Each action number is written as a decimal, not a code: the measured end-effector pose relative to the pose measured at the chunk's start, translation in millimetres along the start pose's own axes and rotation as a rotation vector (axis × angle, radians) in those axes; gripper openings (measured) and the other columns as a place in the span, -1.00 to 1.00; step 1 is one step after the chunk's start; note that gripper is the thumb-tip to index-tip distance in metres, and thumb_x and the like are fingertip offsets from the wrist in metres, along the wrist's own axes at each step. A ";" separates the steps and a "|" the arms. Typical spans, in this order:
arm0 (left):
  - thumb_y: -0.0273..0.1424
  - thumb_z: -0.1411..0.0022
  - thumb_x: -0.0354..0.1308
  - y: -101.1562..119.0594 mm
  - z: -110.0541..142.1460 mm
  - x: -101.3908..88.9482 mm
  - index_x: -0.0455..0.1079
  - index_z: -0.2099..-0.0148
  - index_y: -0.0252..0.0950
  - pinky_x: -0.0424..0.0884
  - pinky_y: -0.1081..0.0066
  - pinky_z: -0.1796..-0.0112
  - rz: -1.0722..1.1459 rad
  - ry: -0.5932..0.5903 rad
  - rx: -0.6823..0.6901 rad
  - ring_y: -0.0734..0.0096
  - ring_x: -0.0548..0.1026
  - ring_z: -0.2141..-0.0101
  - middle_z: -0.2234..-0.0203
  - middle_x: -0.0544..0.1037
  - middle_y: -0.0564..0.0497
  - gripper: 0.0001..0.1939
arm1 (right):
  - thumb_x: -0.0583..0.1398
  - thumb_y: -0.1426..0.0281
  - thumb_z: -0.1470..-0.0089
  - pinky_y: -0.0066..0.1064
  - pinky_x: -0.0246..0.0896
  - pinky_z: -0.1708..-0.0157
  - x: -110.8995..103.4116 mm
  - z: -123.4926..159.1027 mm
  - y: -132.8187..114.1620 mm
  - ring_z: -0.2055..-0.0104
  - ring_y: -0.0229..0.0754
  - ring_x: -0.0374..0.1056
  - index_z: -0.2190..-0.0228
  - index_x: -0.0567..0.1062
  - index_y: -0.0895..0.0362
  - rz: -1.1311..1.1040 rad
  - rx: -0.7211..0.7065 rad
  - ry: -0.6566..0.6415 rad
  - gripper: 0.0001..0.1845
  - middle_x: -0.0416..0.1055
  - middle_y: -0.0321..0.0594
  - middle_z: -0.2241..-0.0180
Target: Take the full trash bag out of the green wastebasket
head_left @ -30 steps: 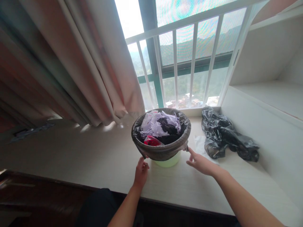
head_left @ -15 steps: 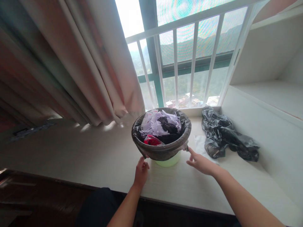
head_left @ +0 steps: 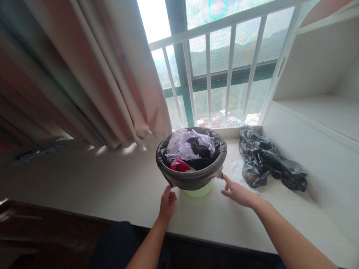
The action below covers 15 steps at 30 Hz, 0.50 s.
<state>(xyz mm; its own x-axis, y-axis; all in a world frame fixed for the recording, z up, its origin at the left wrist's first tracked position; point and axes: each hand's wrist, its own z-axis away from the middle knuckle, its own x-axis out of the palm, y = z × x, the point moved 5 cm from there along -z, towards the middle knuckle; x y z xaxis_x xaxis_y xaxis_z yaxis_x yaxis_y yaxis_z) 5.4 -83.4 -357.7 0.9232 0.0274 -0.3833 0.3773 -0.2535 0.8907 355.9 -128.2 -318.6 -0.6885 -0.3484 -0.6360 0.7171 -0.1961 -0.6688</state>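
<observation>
And the bin [head_left: 199, 192] sits squarely between left hand [head_left: 168, 204] and right hand [head_left: 238, 193], just far of both, fingertips at the liner's [head_left: 193, 182] near edge, pinching or not, I can't tell!

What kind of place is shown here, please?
Probably a room at home, by a high window: a long curtain, white railing and built-in shelf surround the pale ledge.

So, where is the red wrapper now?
In the head view, the red wrapper sits inside the lined bin, by its near rim, left of centre, in front of pale scraps.
</observation>
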 end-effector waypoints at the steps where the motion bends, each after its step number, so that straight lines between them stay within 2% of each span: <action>1: -0.07 -0.42 0.07 -0.6 0.2 0.0 0.50 -0.11 -0.29 0.37 0.30 0.35 0.001 -0.002 -0.002 0.26 0.44 0.50 0.56 0.43 0.13 -0.54 | 0.12 0.24 -0.30 -0.19 0.30 -0.05 0.1 -0.1 0.3 0.04 0.03 0.52 -0.54 -0.10 0.25 0.002 0.000 -0.001 -0.05 0.62 0.04 -0.05; 7: -0.06 -0.41 0.07 -0.5 0.4 0.0 0.51 -0.11 -0.32 0.37 0.31 0.36 0.005 0.000 -0.015 0.27 0.45 0.52 0.58 0.43 0.13 -0.52 | 0.13 0.26 -0.29 -0.18 0.29 -0.03 0.4 0.6 -1.4 0.07 0.04 0.52 -0.53 -0.07 0.31 0.009 -0.013 0.000 -0.06 0.62 0.07 -0.04; 15: -0.06 -0.37 0.09 2.3 -0.3 0.5 0.51 -0.09 -0.30 0.37 0.32 0.36 0.000 -0.006 -0.039 0.28 0.44 0.53 0.59 0.43 0.15 -0.53 | 0.13 0.28 -0.28 -0.21 0.30 -0.03 0.7 0.6 -1.0 0.06 0.02 0.54 -0.54 -0.09 0.26 0.015 -0.005 -0.001 -0.05 0.66 0.01 0.02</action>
<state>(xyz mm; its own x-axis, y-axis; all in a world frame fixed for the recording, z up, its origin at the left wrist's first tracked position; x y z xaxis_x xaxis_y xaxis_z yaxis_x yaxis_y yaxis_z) 6.7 -83.7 -355.8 0.9229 0.0212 -0.3843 0.3796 -0.2152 0.8998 354.8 -128.8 -318.2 -0.6775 -0.3521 -0.6458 0.7268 -0.1861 -0.6611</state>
